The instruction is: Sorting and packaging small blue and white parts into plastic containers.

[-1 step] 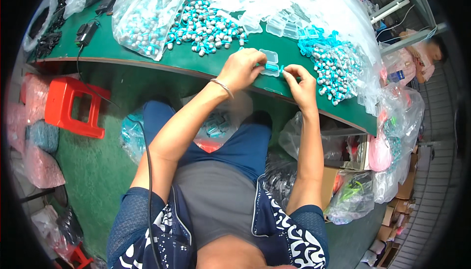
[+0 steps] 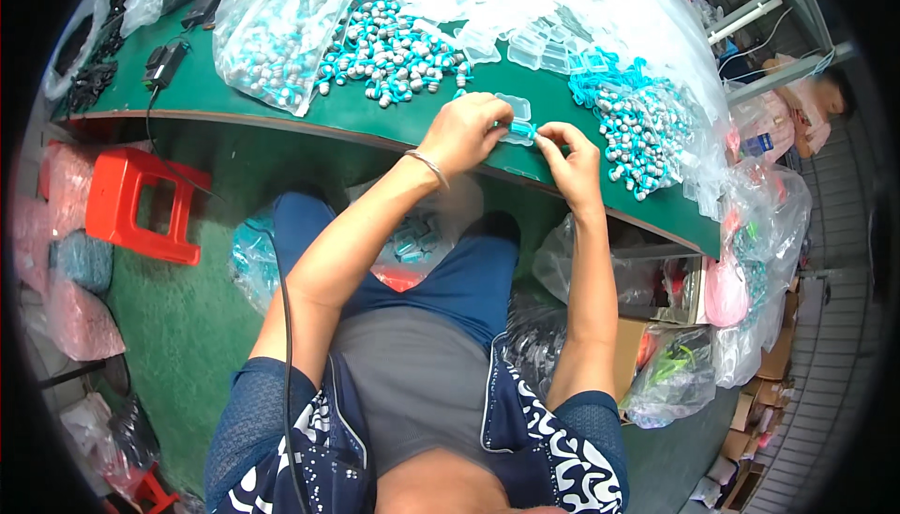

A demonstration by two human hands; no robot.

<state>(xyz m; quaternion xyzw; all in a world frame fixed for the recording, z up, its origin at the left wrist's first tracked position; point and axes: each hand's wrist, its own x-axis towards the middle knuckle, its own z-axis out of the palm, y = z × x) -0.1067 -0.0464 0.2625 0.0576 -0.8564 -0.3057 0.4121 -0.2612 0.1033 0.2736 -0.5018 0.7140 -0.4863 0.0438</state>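
Observation:
A small clear plastic box [image 2: 514, 103] sits near the table's front edge with its hinged lid raised. Over its lower half lies a bright turquoise corded piece [image 2: 522, 129], apparently corded earplugs. My left hand [image 2: 464, 129], a bracelet at its wrist, pinches at the left end of this piece beside the box. At the right end, the thumb and fingers of my right hand [image 2: 572, 165] are closed on it. My fingers hide part of the piece and the box's left side. Loose grey-and-turquoise corded plugs [image 2: 642, 134] are heaped right of my right hand.
Another heap of plugs [image 2: 398, 54] lies further back, beside a filled clear bag [image 2: 277, 59]. Empty clear boxes [image 2: 544, 50] are stacked behind my hands. A red stool [image 2: 141, 204] stands at left, bags are under the green table [image 2: 328, 129], and another person [image 2: 802, 111] is at far right.
My right hand has shifted slightly left, toward the box. The turquoise piece shows a little more raised between my fingers. My left hand has barely moved.

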